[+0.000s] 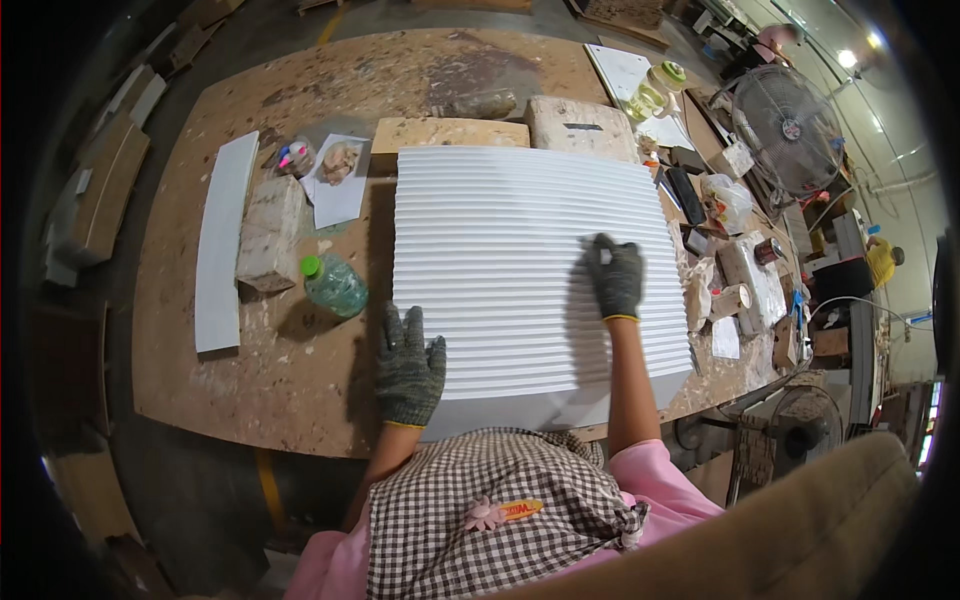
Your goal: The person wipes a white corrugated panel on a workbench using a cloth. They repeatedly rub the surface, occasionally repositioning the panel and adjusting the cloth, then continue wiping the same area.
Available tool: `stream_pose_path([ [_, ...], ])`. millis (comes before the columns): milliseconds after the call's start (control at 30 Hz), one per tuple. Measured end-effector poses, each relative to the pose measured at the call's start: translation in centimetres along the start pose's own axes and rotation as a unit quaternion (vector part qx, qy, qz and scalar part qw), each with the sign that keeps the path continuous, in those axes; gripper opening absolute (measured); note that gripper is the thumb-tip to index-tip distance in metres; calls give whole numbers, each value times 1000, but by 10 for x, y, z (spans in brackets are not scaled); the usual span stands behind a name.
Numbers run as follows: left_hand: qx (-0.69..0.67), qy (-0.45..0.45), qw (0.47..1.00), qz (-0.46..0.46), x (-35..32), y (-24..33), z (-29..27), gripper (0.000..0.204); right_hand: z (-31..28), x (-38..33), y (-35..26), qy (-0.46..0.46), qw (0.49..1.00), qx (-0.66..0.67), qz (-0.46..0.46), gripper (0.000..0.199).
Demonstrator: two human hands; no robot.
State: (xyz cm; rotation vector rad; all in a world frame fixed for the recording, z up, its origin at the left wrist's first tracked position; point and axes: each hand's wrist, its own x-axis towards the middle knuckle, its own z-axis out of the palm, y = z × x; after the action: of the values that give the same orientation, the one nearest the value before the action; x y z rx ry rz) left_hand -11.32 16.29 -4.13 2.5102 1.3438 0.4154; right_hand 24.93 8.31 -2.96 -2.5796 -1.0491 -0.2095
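Note:
A white panel with a ribbed face (pixel 500 250) lies in front of me, raised off the worktable. My left hand (pixel 410 368), in a dark grey-green knit glove, rests at the panel's lower left edge with its fingers stretched out. My right hand (pixel 617 280), gloved the same way, is over the panel's right half with its fingers curled closed. What its fingers hold, if anything, is too small to make out. A clear greenish plastic bottle with a green cap (pixel 335 287) stands on the table left of the panel.
Around the panel, the stained wooden table (pixel 180 300) carries a long white strip (pixel 226 240), a worn block (pixel 272 232), a wooden block (pixel 450 132) and a pale block (pixel 580 128). Clutter, including a dark can (pixel 768 251), fills the right side. A large fan (pixel 788 130) and two people are beyond.

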Motion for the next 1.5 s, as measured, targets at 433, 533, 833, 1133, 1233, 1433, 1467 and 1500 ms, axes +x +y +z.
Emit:
stream_pose_path([
  [433,-70,-1,998,8,2,-1,3,59,49,-25,-178,-52,941,163,-292,13],
  [533,-33,-11,999,-26,1,4,-7,57,30,-12,-82,7,967,160,-199,11],
  [833,-76,-6,997,-12,4,7,-1,58,-9,27,48,71,997,37,-6,22],
  [1133,-29,1,1000,10,3,4,-1,60,7,30,82,61,989,133,-15,19],
  [1233,-21,20,999,19,1,2,-2,61,-23,46,113,52,996,-40,54,29],
  [1433,2,-1,1000,4,4,9,-6,59,23,41,61,88,995,-43,27,25],
  [1467,3,-2,1000,6,6,10,-5,59,36,36,37,48,997,-46,30,22],
  [1500,-4,5,1000,11,6,10,-4,58,49,31,13,44,997,-43,-48,20],
])
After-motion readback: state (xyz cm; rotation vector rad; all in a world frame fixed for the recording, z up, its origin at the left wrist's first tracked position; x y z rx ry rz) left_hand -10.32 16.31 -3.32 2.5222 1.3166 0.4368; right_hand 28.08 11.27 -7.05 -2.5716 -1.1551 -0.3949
